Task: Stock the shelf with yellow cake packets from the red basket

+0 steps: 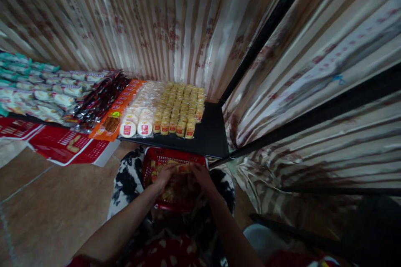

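Observation:
Over a red plastic basket [175, 206] on my lap, both hands hold one small snack packet [183, 169] with a yellowish body and a reddish label. My left hand [166, 176] closes on its left end, and my right hand [201, 174] pinches its right end. More yellow packets lie loose in the basket under my hands, dim and partly hidden. Just beyond, rows of similar yellow snack packets [178, 104] stand on a black table [206, 133].
Left of the yellow rows are white round packaged cakes [138, 119], an orange snack pack [109, 123], dark shiny packets [100, 100] and white-and-green packets [40, 83]. A red printed sheet [62, 144] hangs at the table front. A striped curtain [150, 21] and black poles [269, 29] enclose the spot.

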A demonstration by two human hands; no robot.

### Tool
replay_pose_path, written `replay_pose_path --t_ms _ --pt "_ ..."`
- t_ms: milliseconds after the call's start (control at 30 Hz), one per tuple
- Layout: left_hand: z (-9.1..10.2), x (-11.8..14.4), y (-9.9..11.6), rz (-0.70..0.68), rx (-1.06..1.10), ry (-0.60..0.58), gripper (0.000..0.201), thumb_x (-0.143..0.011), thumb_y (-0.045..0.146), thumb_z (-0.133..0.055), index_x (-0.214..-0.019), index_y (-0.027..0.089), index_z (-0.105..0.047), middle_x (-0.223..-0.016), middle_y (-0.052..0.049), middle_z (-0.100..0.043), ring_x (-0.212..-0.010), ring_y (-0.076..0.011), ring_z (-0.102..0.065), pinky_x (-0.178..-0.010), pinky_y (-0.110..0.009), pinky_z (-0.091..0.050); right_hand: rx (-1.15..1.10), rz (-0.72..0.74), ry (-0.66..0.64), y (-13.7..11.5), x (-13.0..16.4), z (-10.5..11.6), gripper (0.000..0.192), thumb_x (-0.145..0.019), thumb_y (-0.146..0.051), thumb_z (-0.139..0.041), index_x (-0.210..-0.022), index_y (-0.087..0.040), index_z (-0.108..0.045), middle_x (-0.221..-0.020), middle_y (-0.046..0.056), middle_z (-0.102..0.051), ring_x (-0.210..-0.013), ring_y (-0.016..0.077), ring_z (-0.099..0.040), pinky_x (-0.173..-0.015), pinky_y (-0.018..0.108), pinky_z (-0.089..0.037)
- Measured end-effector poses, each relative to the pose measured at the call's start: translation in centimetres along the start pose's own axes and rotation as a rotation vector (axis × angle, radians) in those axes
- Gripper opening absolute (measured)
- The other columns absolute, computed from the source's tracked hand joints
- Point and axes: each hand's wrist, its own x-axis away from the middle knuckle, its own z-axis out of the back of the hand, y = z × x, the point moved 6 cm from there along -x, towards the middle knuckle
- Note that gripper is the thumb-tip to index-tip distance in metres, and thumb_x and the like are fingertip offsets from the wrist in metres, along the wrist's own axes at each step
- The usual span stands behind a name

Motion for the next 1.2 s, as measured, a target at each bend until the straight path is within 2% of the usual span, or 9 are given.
replay_pose_path --t_ms 133,267,367,633,767,867,967,1033,1200 --pt "-1.6 1.4 1.3 -0.065 0.054 -0.095 0.032 -0.064 0.031 -0.071 -0.091 0.014 -0.065 -0.08 -0.004 -0.069 -0.072 -0.0161 -0.063 -0.069 -0.026 -0.048 -0.167 0.017 -0.002 -1.8 0.9 0.3 0.046 -0.073 -0.056 -0.055 -0.096 -0.016 -0.063 -0.076 0.003 -0.068 -0.066 0.0166 -0.062 -0.06 0.027 -0.05" --pt "-3.0 2.1 2.7 -0.122 0.181 -0.065 0.03 -0.061 0.025 -0.073 -0.088 0.015 -0.063 -0.082 -0.004 -0.068 -0.073 -0.0139 -0.063 -0.07 -0.025 -0.048 -0.352 0.061 0.011 -3.0 1.3 0.3 0.048 -0.066 -0.051 -0.064 -0.101 -0.018 -0.058 -0.088 0.005 -0.07 -0.077 0.0196 -0.066 -0.069 0.031 -0.052" --pt "-4.4 2.1 3.7 -0.165 0.247 -0.057 0.026 -0.062 0.019 -0.072 -0.086 0.014 -0.062 -0.08 -0.003 -0.068 -0.071 -0.0118 -0.062 -0.068 -0.022 -0.048 -0.353 0.136 0.065 -3.7 1.2 0.9 0.043 -0.064 -0.044 -0.066 -0.098 -0.019 -0.058 -0.092 0.007 -0.07 -0.084 0.0211 -0.066 -0.077 0.034 -0.052" --pt "-8.7 0.5 6.2 -0.23 0.345 -0.063 0.02 -0.066 0.011 -0.071 -0.082 0.014 -0.06 -0.076 -0.003 -0.068 -0.066 -0.0102 -0.063 -0.064 -0.02 -0.049 -0.352 0.259 0.207 -4.8 -0.5 3.4 0.051 -0.066 -0.038 -0.065 -0.112 -0.019 -0.053 -0.088 0.003 -0.069 -0.08 0.0182 -0.066 -0.074 0.031 -0.053" --pt "-10.3 -0.3 7.7 -0.221 0.325 -0.035 0.018 -0.07 0.009 -0.066 -0.087 0.013 -0.061 -0.086 -0.007 -0.068 -0.077 -0.0129 -0.065 -0.07 -0.022 -0.052 -0.3 0.298 0.279 -5.3 -2.4 4.8 0.053 -0.065 -0.038 -0.064 -0.114 -0.018 -0.055 -0.092 0.004 -0.068 -0.082 0.0192 -0.065 -0.077 0.034 -0.052" --pt "-10.7 -0.4 8.3 -0.235 0.25 0.059 0.034 -0.07 0.008 -0.063 -0.103 0.013 -0.06 -0.107 -0.011 -0.065 -0.088 -0.0153 -0.064 -0.073 -0.022 -0.052 -0.202 0.317 0.337 -5.5 -4.2 5.8 0.056 -0.066 -0.04 -0.062 -0.117 -0.017 -0.055 -0.096 0.006 -0.068 -0.084 0.0196 -0.064 -0.082 0.035 -0.051" --pt "-11.0 -0.7 8.2 -0.262 0.114 0.097 0.046 -0.073 0.012 -0.06 -0.118 0.016 -0.055 -0.115 -0.01 -0.063 -0.088 -0.0158 -0.064 -0.076 -0.024 -0.053 -0.075 0.333 0.399 -6.1 -5.8 6.7 0.055 -0.069 -0.041 -0.059 -0.119 -0.018 -0.056 -0.097 0.007 -0.068 -0.084 0.0193 -0.063 -0.083 0.035 -0.05" --pt "-11.3 -1.1 8.0 -0.302 0.06 0.086 0.046 -0.075 0.017 -0.058 -0.121 0.018 -0.055 -0.116 -0.009 -0.063 -0.09 -0.0167 -0.065 -0.082 -0.027 -0.052 0.006 0.354 0.427 -6.7 -6.8 7.0 0.053 -0.071 -0.04 -0.057 -0.12 -0.019 -0.056 -0.098 0.006 -0.068 -0.084 0.0189 -0.063 -0.083 0.035 -0.05" --pt "-13.0 -3.3 8.2 -0.382 0.089 -0.013 0.042 -0.08 0.023 -0.055 -0.122 0.018 -0.057 -0.13 -0.008 -0.055 -0.115 -0.0208 -0.055 -0.101 -0.033 -0.042 0.162 0.387 0.438 -7.9 -9.4 6.9 0.052 -0.074 -0.039 -0.054 -0.122 -0.021 -0.056 -0.095 0.005 -0.068 -0.082 0.0187 -0.062 -0.082 0.035 -0.049"
